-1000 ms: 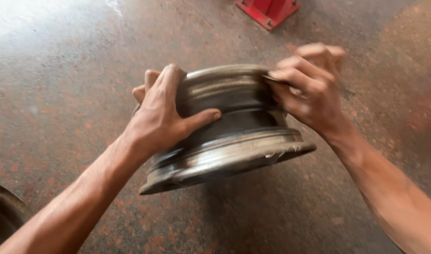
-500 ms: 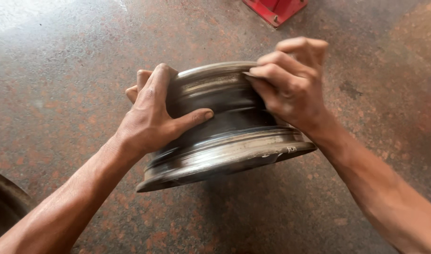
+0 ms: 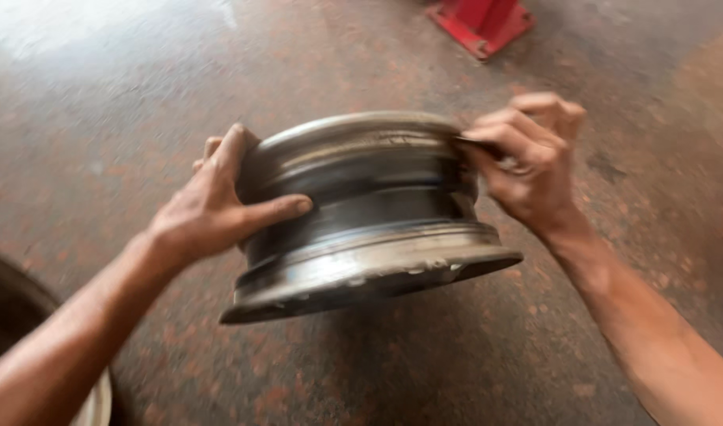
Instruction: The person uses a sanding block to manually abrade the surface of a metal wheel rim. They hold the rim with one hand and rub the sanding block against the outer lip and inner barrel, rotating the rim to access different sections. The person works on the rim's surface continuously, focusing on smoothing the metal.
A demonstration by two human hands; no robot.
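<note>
At the rim's left wall, the left hand (image 3: 208, 209) clamps the metal wheel rim (image 3: 361, 209), thumb flat across the barrel, fingers hooked over the far edge. The right hand (image 3: 531, 170) pinches the upper flange on the opposite side, fingers curled tight. Rim is held off the speckled floor (image 3: 101, 95), tilted (near flange lower). Red stand base (image 3: 480, 20) well behind. Dark curved object (image 3: 30, 347) at lower left.

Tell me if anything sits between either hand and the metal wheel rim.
Nothing visible does. The left hand presses directly on the wheel rim, thumb across its barrel. The right hand grips the rim's upper edge on the other side. Bare floor lies around it.
</note>
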